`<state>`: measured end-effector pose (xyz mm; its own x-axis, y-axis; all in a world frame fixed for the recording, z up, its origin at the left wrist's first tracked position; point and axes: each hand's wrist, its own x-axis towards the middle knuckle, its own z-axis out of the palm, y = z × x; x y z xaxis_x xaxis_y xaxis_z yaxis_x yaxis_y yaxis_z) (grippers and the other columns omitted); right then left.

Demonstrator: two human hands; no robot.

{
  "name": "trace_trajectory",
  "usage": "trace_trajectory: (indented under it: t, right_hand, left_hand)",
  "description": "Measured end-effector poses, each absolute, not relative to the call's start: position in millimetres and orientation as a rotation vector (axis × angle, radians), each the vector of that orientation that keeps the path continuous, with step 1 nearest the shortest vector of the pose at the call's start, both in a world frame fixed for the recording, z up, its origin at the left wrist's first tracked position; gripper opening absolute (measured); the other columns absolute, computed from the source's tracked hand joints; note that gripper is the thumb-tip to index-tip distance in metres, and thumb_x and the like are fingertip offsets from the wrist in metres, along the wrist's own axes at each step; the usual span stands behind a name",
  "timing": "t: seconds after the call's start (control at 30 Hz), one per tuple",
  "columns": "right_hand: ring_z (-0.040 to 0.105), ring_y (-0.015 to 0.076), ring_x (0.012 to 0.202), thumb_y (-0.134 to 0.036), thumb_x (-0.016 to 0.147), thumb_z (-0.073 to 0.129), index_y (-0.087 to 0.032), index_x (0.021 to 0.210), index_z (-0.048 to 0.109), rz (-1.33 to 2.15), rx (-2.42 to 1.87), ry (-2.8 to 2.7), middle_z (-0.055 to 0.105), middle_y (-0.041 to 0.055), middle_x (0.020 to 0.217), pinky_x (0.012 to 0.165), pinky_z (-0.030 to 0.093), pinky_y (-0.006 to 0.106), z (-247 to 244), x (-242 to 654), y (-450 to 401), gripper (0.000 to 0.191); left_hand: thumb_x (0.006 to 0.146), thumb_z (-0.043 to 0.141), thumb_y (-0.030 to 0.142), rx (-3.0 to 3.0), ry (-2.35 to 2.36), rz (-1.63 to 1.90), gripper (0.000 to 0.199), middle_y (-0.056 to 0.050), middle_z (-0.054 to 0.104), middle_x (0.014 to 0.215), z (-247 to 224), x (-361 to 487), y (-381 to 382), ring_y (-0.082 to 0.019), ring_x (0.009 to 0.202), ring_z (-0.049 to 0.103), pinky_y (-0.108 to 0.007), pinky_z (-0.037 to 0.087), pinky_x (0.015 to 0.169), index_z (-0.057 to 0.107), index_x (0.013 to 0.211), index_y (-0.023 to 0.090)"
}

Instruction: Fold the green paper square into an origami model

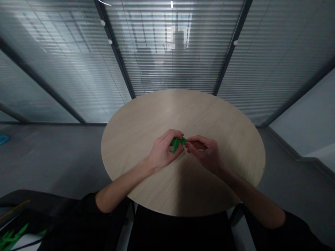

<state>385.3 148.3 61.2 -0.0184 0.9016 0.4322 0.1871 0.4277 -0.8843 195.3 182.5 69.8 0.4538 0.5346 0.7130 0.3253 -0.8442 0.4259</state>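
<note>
Above the middle of a round pale wood table [183,111], my left hand [163,150] and my right hand [204,153] meet around a small pointed green piece [177,143]. It looks like folded paper, though the material is hard to tell. My left fingers wrap its main body, while my right fingertips pinch its tip. Much of the piece is hidden by my fingers.
On a dark surface at lower left lie spiky green pieces [10,237] and a thin yellow stick [15,208]. Glass partitions with blinds stand beyond the table, with a blurred person [167,59] behind them. A blue item [3,139] lies on the grey floor.
</note>
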Motion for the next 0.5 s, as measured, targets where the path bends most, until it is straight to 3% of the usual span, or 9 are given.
trace_trajectory:
  t: [0.4, 0.5]
  right_hand:
    - [0.069, 0.0133, 0.055, -0.041, 0.080, 0.082, -0.018, 0.084, 0.077, 1.044, -0.976, -1.351, 0.073, 0.0015, 0.066, 0.051, 0.056, 0.023, 62.0, 386.6, 152.2, 0.024]
    - [0.069, 0.0127, 0.054, -0.042, 0.078, 0.083, -0.018, 0.080, 0.076, 1.075, -0.970, -1.318, 0.072, 0.0007, 0.064, 0.052, 0.056, 0.023, 63.5, 386.4, 152.0, 0.025]
  left_hand:
    - [0.091, 0.068, 0.016, 2.421, 0.615, 1.334, 0.015, -0.009, 0.072, 0.108, 71.8, 194.9, 182.9, -0.018, 0.099, 0.070, -0.031, 0.058, 0.087, 0.062, 0.105, 0.018]
    - [0.090, 0.069, 0.017, 2.395, 0.681, 1.343, 0.013, -0.007, 0.072, 0.101, 72.8, 195.7, 181.4, -0.017, 0.092, 0.069, -0.030, 0.057, 0.081, 0.063, 0.102, 0.018]
